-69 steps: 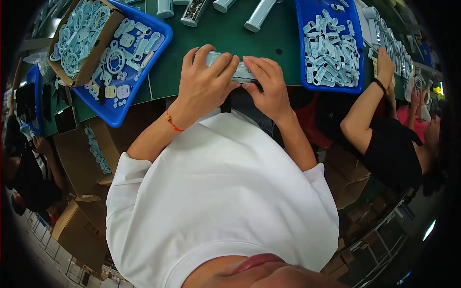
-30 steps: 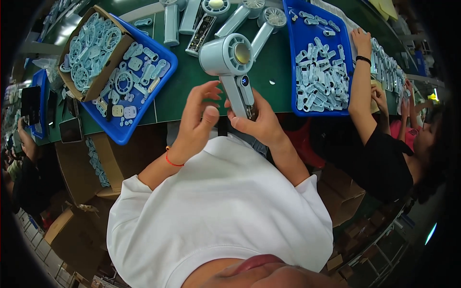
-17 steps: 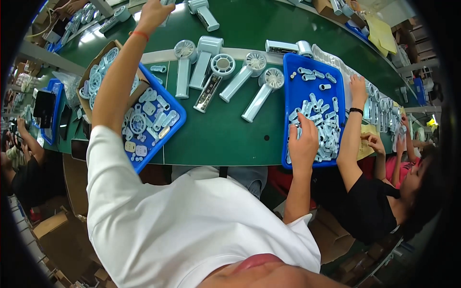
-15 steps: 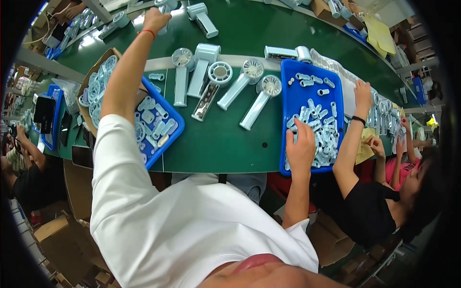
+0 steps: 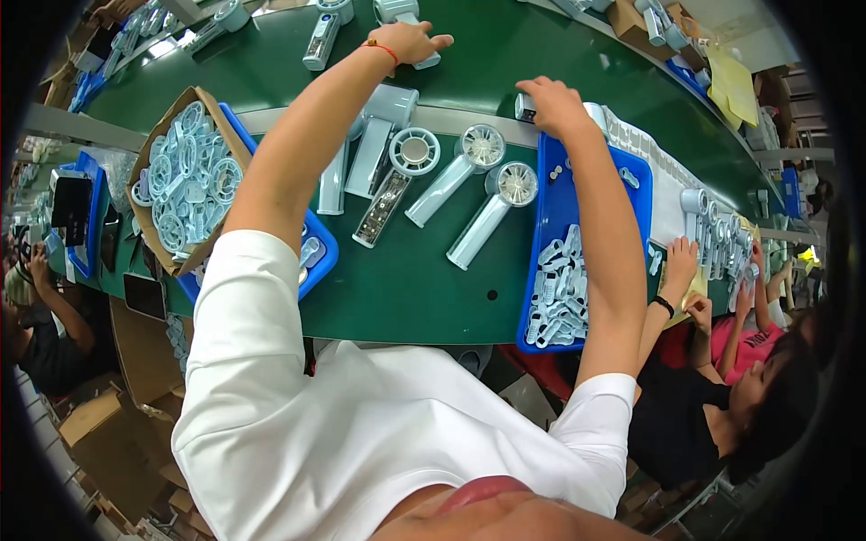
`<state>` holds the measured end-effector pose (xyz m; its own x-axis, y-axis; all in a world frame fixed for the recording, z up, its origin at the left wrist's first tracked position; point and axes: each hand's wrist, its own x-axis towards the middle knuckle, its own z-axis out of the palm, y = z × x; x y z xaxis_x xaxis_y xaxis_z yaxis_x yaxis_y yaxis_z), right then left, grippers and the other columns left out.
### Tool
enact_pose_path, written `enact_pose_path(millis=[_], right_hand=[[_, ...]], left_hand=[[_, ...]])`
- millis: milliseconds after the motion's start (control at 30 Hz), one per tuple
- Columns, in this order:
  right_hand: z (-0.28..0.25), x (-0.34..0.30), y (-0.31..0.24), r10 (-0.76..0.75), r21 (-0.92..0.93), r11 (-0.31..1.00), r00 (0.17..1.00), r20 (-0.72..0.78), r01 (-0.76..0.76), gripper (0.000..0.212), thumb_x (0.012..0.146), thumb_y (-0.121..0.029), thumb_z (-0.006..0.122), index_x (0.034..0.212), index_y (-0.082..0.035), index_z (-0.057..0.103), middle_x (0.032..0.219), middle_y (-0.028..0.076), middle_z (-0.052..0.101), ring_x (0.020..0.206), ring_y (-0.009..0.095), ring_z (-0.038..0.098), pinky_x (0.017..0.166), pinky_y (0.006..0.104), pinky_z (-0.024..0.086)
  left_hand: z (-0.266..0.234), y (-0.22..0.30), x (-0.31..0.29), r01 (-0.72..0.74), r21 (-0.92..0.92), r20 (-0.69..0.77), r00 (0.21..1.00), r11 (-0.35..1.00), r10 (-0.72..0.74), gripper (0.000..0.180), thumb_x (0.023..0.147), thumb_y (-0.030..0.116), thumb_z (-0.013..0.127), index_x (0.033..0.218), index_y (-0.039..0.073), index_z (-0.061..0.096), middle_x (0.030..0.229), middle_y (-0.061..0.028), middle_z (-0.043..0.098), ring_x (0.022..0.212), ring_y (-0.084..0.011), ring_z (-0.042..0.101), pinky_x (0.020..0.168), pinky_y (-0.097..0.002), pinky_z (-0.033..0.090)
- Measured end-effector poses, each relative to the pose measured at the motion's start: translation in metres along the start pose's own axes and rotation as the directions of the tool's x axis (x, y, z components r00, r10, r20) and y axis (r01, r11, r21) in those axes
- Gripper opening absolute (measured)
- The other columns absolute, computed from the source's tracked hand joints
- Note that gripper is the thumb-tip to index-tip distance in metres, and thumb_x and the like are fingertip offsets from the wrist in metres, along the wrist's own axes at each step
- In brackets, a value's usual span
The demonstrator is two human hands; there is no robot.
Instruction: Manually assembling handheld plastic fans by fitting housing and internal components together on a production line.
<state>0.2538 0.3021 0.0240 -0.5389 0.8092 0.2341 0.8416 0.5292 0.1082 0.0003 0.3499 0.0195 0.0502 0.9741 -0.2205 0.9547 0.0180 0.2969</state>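
Observation:
My left hand, with fingers stretched out, is over a pale blue handheld fan on the far side of the green table; whether it touches is unclear. My right hand is closed round another handheld fan lying behind the right blue tray, most of it hidden under the fingers. Left of my left hand lies a handheld fan with an open-fronted handle. Between my arms are several more: one with its handle interior exposed, and two with clear-looking blades.
The right blue tray holds small pale blue parts, partly behind my forearm. At left, a cardboard box of ring-shaped parts overlaps another blue tray. A co-worker's hand is right of the right tray, near upright fans.
My left hand has left the far-left fan and moved right to another. My right hand has gone from the tray of small parts to the fan behind it. The co-worker's hand came nearer.

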Motion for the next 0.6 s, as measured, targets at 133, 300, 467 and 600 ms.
enact_pose_path(millis=[133, 300, 467, 600], right_hand=[[-0.01, 0.022, 0.0, -0.018, 0.092, 0.995, 0.89, 0.456, -0.027, 0.056, 0.064, 0.006, 0.062, 0.117, -0.009, 0.052, 0.109, 0.012, 0.056, 0.102, 0.031, 0.055, 0.087, 0.0379, 0.045], [-0.087, -0.009, -0.071, -0.481, 0.13, 0.849, 0.852, -0.208, 0.512, 0.042, 0.067, 0.003, 0.059, 0.108, -0.004, 0.057, 0.106, 0.011, 0.058, 0.1, 0.029, 0.056, 0.09, 0.0363, 0.045], [-0.092, -0.082, -0.153, -0.637, 0.104, 0.746, 0.75, -0.178, 0.658, 0.029, 0.07, -0.008, 0.057, 0.099, -0.005, 0.061, 0.097, 0.007, 0.057, 0.1, 0.026, 0.054, 0.094, 0.0377, 0.042], [-0.077, -0.097, -0.164, -0.637, 0.114, 0.752, 0.76, -0.131, 0.65, 0.036, 0.072, -0.007, 0.056, 0.108, -0.009, 0.056, 0.109, 0.005, 0.054, 0.108, 0.025, 0.05, 0.1, 0.0386, 0.037]], left_hand=[[0.006, 0.006, 0.001, 0.095, -0.111, -0.024, 0.995, 0.989, -0.098, 0.058, 0.084, 0.059, 0.041, 0.125, 0.019, 0.044, 0.107, -0.015, 0.06, 0.071, -0.0259, 0.065, 0.057, -0.0311, 0.055], [0.016, -0.024, -0.008, 0.028, -0.654, -0.08, 0.991, 0.756, -0.106, 0.05, 0.079, 0.023, 0.057, 0.126, 0.02, 0.041, 0.104, -0.0129, 0.058, 0.083, -0.0235, 0.061, 0.063, -0.0353, 0.057], [-0.041, -0.045, -0.087, -0.539, -0.842, -0.497, 0.768, -0.012, 0.405, 0.057, 0.079, 0.016, 0.057, 0.125, 0.003, 0.026, 0.09, -0.0102, 0.049, 0.07, -0.0182, 0.055, 0.059, -0.0306, 0.051], [-0.07, -0.071, -0.173, -0.368, -0.741, -0.441, 0.898, 0.562, 0.008, 0.073, 0.074, 0.022, 0.067, 0.133, 0.005, 0.028, 0.105, -0.0157, 0.054, 0.085, -0.0198, 0.058, 0.069, -0.0289, 0.05]])
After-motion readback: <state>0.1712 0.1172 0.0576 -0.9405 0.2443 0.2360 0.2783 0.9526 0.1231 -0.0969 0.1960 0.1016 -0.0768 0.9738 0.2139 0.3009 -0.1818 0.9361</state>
